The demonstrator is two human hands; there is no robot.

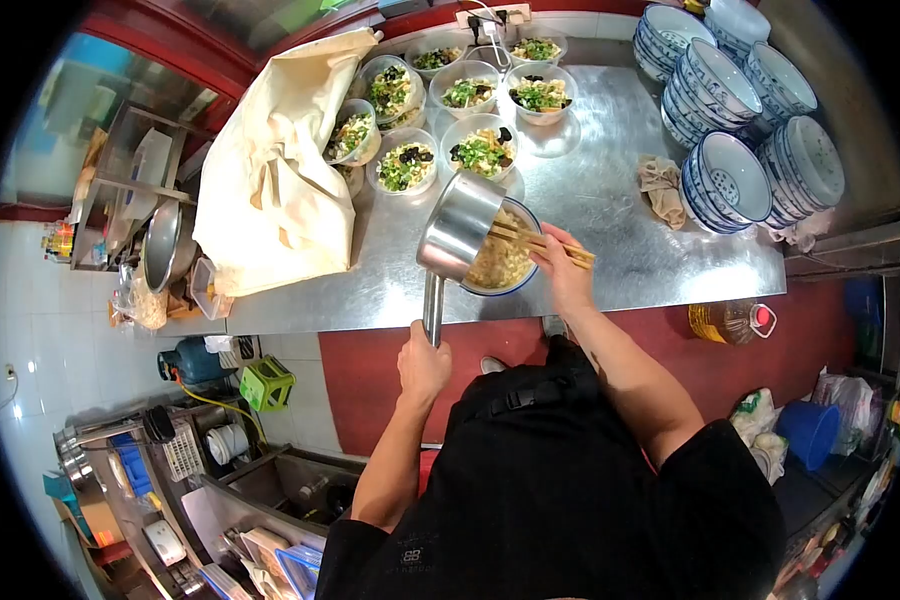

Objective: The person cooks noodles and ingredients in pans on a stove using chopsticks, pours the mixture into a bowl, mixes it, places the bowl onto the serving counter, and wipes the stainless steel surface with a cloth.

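My left hand (423,362) is closed around the handle of a metal saucepan (450,240), which is tipped on its side over a blue-rimmed bowl (488,292). Pale, chunky food (501,262) lies in the bowl. Wooden chopsticks (540,243) are gripped in my right hand (564,268), their tips at the pan's mouth above the food. Just behind the pan stand clear plastic bowls, among them one (480,147) and another (405,167), holding food topped with chopped greens and black pieces. The pan's inside is hidden from view.
Stacked blue-and-white bowls (727,180) and a crumpled cloth (662,190) are at the right of the steel table (610,215). A cream cloth (280,170) drapes the left side. An oil bottle (732,323) stands beyond the table's front edge. Shelving (185,470) is at lower left.
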